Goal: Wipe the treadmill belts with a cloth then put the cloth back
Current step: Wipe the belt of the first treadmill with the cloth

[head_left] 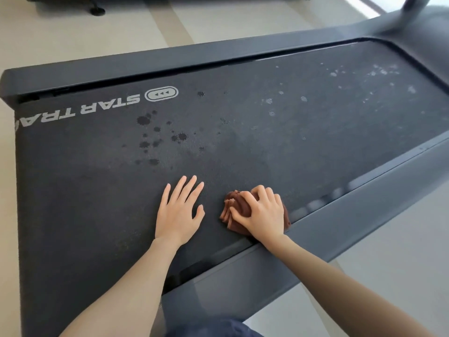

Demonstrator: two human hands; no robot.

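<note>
A dark treadmill belt (243, 142) fills most of the view, with dark wet spots near its middle left and pale droplets toward the far right. My left hand (178, 210) lies flat on the belt with straight, spread fingers. Just to its right, my right hand (263, 211) grips a bunched brown cloth (233, 206) and presses it on the belt close to the near side rail. Part of the cloth is hidden under my fingers and palm.
Grey side rails (352, 210) run along both long edges of the belt. The treadmill's upright post (413, 6) rises at the top right. Another machine's base (97, 3) stands on the pale floor at the top left.
</note>
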